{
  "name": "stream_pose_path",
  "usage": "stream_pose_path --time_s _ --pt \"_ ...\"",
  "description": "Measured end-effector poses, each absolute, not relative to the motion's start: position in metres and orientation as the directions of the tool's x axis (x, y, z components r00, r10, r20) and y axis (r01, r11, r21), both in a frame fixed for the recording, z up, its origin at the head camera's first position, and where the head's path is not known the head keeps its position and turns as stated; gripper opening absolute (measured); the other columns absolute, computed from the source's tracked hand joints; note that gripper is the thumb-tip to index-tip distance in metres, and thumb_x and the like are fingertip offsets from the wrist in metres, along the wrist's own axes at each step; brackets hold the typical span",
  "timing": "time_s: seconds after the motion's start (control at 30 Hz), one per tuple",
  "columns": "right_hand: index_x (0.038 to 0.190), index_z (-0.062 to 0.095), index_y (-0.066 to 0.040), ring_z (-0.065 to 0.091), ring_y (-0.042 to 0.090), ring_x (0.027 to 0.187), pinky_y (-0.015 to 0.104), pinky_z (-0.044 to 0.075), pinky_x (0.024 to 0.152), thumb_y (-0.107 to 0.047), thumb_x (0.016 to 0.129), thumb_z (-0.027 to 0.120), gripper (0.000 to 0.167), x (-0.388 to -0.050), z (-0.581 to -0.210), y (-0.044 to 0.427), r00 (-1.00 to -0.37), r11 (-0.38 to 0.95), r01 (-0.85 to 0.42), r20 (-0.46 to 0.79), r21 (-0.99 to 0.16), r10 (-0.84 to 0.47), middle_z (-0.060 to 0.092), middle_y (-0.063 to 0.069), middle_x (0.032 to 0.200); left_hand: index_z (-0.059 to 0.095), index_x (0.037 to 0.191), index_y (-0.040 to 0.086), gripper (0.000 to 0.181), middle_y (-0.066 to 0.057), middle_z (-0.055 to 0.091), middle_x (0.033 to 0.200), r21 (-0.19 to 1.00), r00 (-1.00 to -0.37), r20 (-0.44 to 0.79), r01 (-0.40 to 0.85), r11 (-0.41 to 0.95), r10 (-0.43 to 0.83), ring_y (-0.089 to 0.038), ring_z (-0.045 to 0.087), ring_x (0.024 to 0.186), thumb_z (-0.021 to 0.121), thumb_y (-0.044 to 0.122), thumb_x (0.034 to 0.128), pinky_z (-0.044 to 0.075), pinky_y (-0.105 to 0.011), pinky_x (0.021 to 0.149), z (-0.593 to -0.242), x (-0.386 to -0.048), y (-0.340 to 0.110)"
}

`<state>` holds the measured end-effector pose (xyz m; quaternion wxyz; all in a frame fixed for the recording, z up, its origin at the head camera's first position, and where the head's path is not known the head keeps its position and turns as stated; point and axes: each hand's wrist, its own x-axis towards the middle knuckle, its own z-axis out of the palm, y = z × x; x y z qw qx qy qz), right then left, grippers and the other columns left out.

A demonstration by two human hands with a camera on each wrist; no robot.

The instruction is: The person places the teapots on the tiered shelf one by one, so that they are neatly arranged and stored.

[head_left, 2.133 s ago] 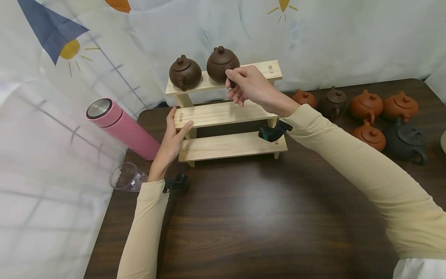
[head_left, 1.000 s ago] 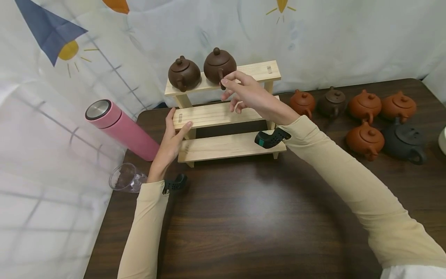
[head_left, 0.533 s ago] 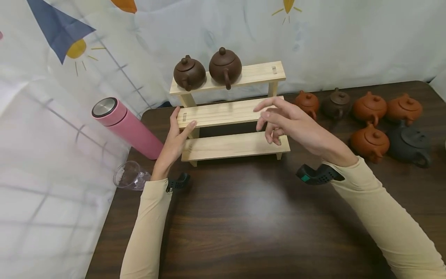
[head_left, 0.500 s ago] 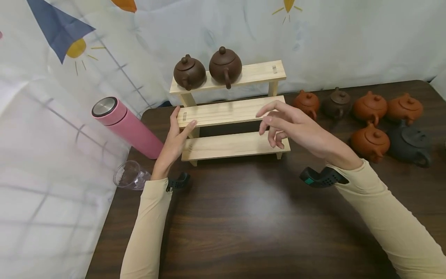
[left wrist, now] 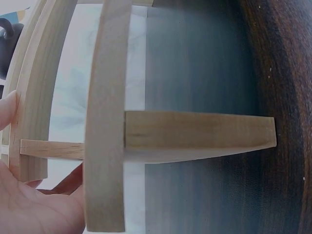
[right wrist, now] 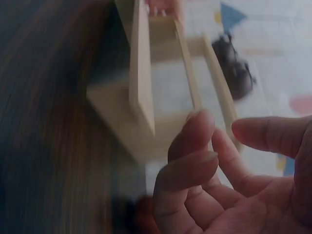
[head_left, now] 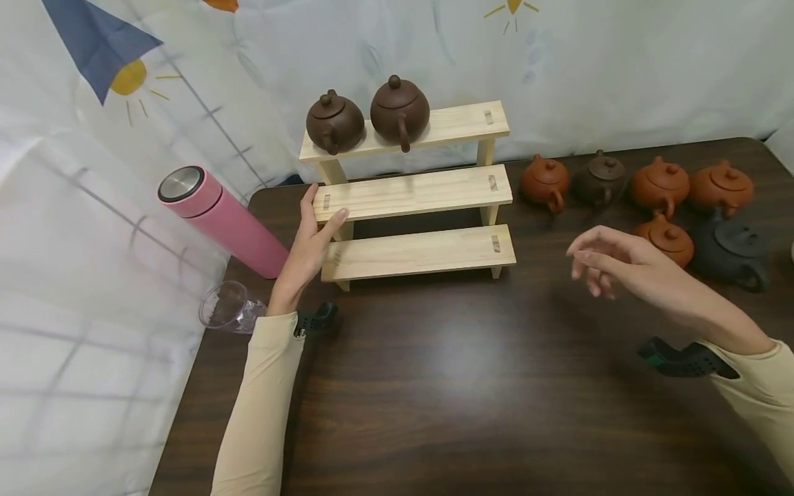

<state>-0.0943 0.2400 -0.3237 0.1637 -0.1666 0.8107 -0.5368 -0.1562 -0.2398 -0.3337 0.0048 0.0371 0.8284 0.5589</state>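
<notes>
In the head view my left hand (head_left: pixel 308 249) grips the left end of the middle board of a three-step wooden stand (head_left: pixel 415 193), thumb on top. The left wrist view shows its fingers (left wrist: pixel 7 109) around that board's end. On the top board sit two dark brown teapots, a smaller one (head_left: pixel 336 125) at the left and a larger one (head_left: pixel 400 112) beside it. My right hand (head_left: pixel 633 269) hovers above the table, loosely curled and empty, just left of an orange teapot (head_left: pixel 673 241). The right wrist view shows the right hand (right wrist: pixel 234 185) holding nothing.
At the back right stand more teapots: orange (head_left: pixel 544 180), dark brown (head_left: pixel 599 179), two more orange ones (head_left: pixel 660 184) (head_left: pixel 721 186) and a black one (head_left: pixel 728 249). Left of the stand are a pink bottle (head_left: pixel 232 224) and a clear plastic cup (head_left: pixel 231 308). A curtain hangs behind.
My right hand has let go of the larger brown teapot's handle and moved right and toward the table's front, away from the stand. My left hand keeps its grip on the middle board.
</notes>
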Motion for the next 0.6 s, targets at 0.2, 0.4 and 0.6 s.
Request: stream_pose_path --time_s 0.2,0.4,0.6 --pt "0.127 0.059 -0.008 0.054 0.027 0.07 0.038 0.044 0.055 -0.023 0.114 0.046 0.024 -0.089 -0.329 0.288 -0.958 0.519 -0.018 -0.133 -0.855 -0.252 0.064 0.005 0.096 -0.004 0.168 0.02 0.087 -0.009 -0.001 0.174 0.921 -0.998 0.019 0.044 0.388 0.067 -0.016 0.001 0.158 0.057 0.037 0.1081 0.007 -0.041 0.126 -0.334 -0.157 -0.239" --pt "0.123 0.06 -0.015 0.045 0.024 0.063 0.037 0.034 0.052 -0.023 0.114 0.044 0.02 -0.079 -0.335 0.329 -0.983 0.584 0.007 -0.111 -0.811 -0.143 0.061 -0.001 0.09 0.0 0.168 0.019 0.088 -0.012 0.004 0.174 0.91 -0.998 0.031 0.051 0.411 0.056 -0.019 0.007 0.158 0.059 0.04 0.1067 0.01 -0.042 0.126 -0.335 -0.158 -0.24" --pt "0.109 0.063 -0.034 0.04 0.018 0.05 0.037 0.027 0.044 -0.01 0.113 0.043 0.032 -0.08 -0.352 0.366 -0.993 0.517 -0.081 0.021 -0.852 -0.12 0.059 -0.006 0.076 0.006 0.168 0.018 0.088 -0.011 0.009 0.173 0.917 -0.998 0.046 0.061 0.394 0.048 -0.02 0.012 0.158 0.063 0.038 0.1047 0.014 -0.043 0.126 -0.335 -0.159 -0.247"
